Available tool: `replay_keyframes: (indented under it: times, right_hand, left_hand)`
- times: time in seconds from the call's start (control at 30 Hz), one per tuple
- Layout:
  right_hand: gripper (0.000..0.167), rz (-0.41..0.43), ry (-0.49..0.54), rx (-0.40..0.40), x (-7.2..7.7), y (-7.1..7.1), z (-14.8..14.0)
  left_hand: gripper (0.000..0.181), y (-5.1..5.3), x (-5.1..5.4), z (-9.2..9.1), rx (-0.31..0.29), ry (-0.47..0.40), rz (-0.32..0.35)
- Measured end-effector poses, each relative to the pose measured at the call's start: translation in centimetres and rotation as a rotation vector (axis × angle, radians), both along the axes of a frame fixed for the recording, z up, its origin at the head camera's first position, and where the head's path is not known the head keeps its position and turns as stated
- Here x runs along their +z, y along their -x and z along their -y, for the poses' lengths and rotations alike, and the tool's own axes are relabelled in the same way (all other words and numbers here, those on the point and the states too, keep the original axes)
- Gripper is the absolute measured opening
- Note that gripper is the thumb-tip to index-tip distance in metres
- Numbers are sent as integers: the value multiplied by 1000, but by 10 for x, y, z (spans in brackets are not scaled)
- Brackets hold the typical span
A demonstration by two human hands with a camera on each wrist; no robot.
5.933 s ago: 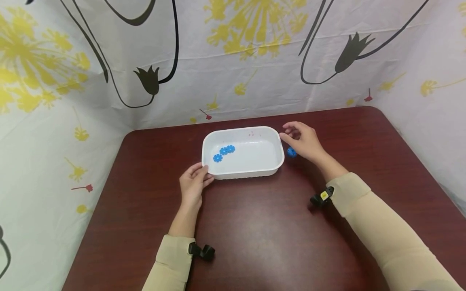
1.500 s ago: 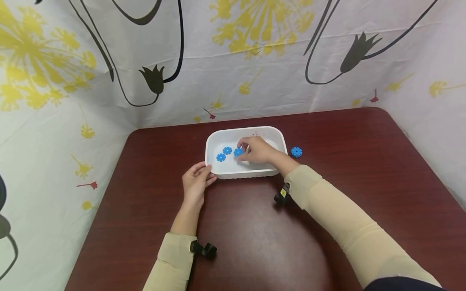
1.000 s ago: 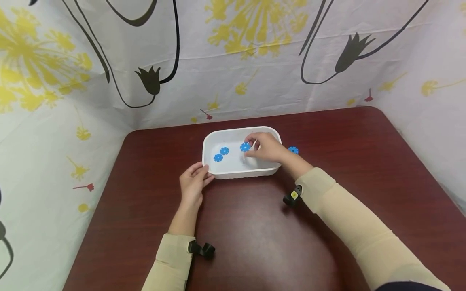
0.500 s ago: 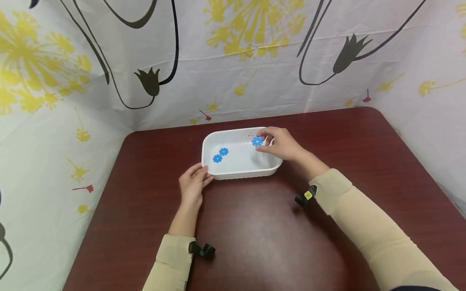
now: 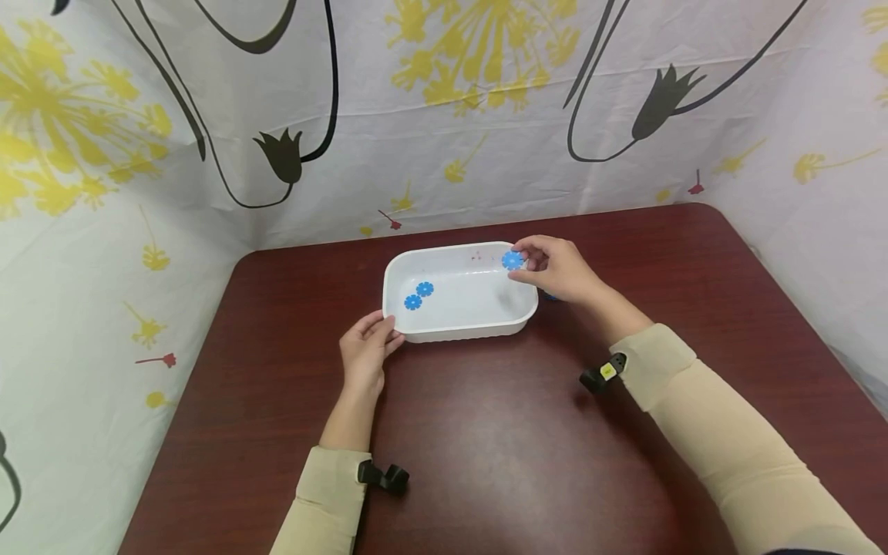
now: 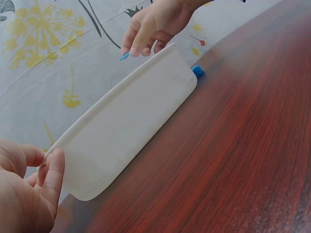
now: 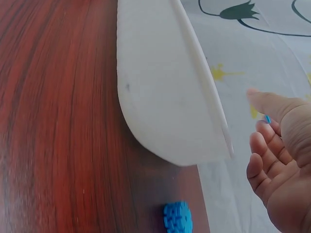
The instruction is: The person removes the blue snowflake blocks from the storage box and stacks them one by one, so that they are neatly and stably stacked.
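Observation:
A white plastic tub (image 5: pixel 458 336) stands on the table. My left hand (image 5: pixel 364 356) grips its near-left corner, thumb over the rim. Two blue notched snowflake discs (image 5: pixel 425 289) lie side by side on the tub's floor toward the left. Over the tub's right end, my right hand (image 5: pixel 558 268) pinches another blue snowflake disc (image 5: pixel 512 260) between thumb and fingers, at about rim height. Beside the tub's right end a small stack of blue snowflake discs (image 7: pixel 178 217) rests on the table; in the head view the right hand mostly hides it.
The dark red-brown wooden table (image 5: pixel 486 439) reaches back to a white patterned cloth (image 5: pixel 444 177) hanging behind it and at both sides. A black wrist camera (image 5: pixel 602 375) is strapped near the right cuff, and another black camera (image 5: pixel 385 478) near the left.
My right hand has lifted one snowflake disc from the tub and carried it right and back toward the tub's right end. The left hand keeps its hold on the corner.

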State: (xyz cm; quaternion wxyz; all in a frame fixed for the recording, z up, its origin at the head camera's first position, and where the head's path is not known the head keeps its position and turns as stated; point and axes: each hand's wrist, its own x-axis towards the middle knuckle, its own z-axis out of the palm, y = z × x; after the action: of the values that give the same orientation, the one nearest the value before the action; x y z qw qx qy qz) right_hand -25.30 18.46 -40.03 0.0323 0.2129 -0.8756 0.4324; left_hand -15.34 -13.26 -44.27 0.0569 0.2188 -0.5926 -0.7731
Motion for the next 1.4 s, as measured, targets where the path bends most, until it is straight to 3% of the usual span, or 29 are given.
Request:
replay_keyframes:
  times: [0.37,0.93,1.4]
  right_hand:
    - [37,47,-7,-94,-7,-2,-25]
    - [39,86,-67,-165,-35,-2,-56]
    - [40,138,-158,-102,-53,-2,-71]
  left_hand:
    - [30,-1,0,1,-14,11,13]
    - [31,0,-2,1,-1,9,21]
    - [29,-1,-1,0,-8,18,26]
